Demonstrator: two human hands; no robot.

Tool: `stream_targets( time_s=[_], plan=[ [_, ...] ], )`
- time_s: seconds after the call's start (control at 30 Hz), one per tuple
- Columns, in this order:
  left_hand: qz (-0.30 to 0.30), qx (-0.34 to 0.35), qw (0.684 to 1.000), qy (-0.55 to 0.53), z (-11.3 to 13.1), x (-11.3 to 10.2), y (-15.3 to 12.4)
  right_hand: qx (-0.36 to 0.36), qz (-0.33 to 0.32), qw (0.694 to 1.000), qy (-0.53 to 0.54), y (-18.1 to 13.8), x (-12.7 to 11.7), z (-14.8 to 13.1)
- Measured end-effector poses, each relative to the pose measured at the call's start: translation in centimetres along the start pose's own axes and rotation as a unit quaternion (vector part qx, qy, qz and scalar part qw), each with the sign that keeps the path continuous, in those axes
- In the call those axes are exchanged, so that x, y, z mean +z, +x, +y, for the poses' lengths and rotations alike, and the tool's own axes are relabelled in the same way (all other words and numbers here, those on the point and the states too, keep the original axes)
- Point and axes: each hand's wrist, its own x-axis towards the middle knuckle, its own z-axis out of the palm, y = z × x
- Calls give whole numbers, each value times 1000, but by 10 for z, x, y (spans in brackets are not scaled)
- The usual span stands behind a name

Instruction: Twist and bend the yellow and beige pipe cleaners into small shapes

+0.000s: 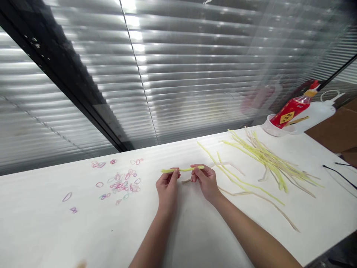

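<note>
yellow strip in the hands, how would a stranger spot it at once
On the white table, find the left hand and right hand. Both grip the yellow strip. Other yellow strips lie loose at right; only this one is held.

- My left forearm (152, 238), bare, reached up from the lower edge of my view, leaning rightward.
- My right forearm (245, 229), also bare, came in from the lower right on a longer slant.
- My left hand (167, 184) pinched between thumb and curled fingers.
- My right hand (205, 183) pinched likewise, thumb toward the left.
- Both hands sat near each other, level, not touching.
</note>
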Motion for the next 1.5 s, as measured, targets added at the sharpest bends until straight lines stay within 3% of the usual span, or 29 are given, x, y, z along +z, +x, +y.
stream_targets(
  time_s=[0.53, 0.93, 1.3, 1.5],
  plan=[
    [18, -11, 999, -27, -5, -1, 3, -14, 17, 1000, 14, 0, 1, 0],
    [-14, -7, 1000, -4, -1, -2, 0, -14, 30, 999, 31, 2, -1, 0],
    [-75, -26, 997, 4, 9, 4, -9, -18, -7, 993, -116, -3, 3, 1],
    [-110, 0, 993, 29, 11, 4, -9, -27, 9, 991, -128, -2, 2, 2]
  ],
)
